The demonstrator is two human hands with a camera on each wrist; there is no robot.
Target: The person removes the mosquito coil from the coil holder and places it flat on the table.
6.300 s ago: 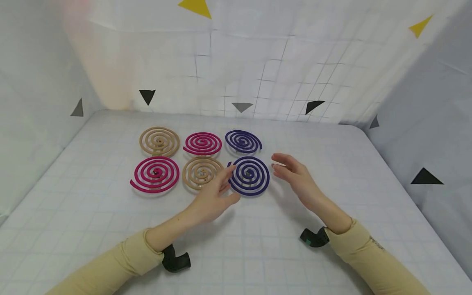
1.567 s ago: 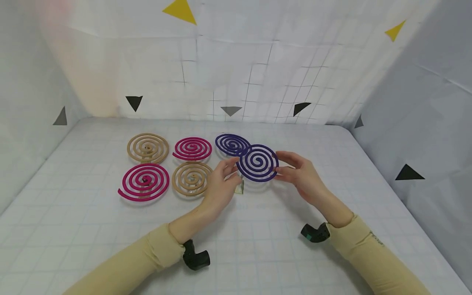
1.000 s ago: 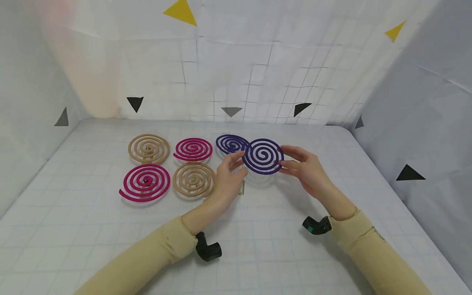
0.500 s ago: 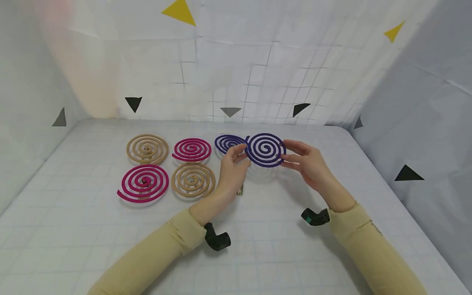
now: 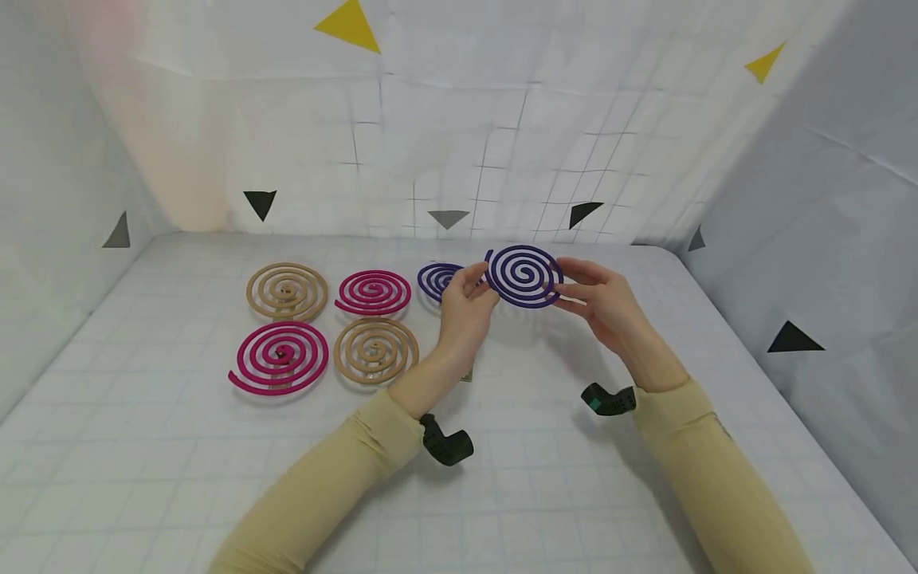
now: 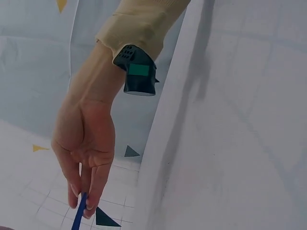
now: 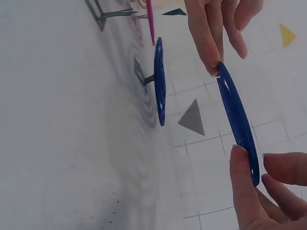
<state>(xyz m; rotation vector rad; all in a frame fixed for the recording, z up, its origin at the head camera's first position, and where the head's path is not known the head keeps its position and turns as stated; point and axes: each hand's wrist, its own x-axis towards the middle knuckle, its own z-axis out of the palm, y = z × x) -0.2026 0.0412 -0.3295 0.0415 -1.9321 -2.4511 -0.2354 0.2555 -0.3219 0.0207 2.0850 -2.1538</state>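
Head view, just right of centre: blue coil hangs clear of the counter, left hand and right hand pinching its opposite edges; apparently a two-handed carry, the next move calling for steady, evenly matched grips.

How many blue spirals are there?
2: one blue spiral held between the left hand and right hand; the other blue spiral behind the left hand, partly hidden in the head view.

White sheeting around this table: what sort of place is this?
Possibly a recording booth: white sheeting marked with yellow triangles borders the table, and a black device, likely a camera, sits by each cuff.
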